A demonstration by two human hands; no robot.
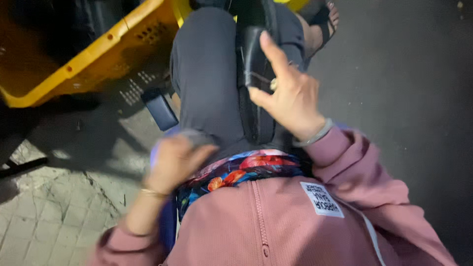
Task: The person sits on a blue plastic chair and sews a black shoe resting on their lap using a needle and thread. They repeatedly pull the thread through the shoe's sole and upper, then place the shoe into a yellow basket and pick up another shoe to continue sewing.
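Note:
I look down at my own lap: a pink zip hoodie, a floral shirt hem and dark grey trousers (204,74). My right hand (290,96) rests with its fingers spread on a long black curved object (256,118) that lies between my legs; the index finger points up along a black flap (250,54). It wears a ring and a grey bracelet. My left hand (175,160) is blurred, its fingers curled against my left thigh. Whether it holds anything is unclear.
A yellow plastic crate (106,47) stands tilted at the upper left, close to my left knee. A small dark rectangular block (160,109) lies beside it. Paving stones (54,216) lie on the left, dark asphalt (409,98) on the right. A sandalled foot (322,24) shows at the top.

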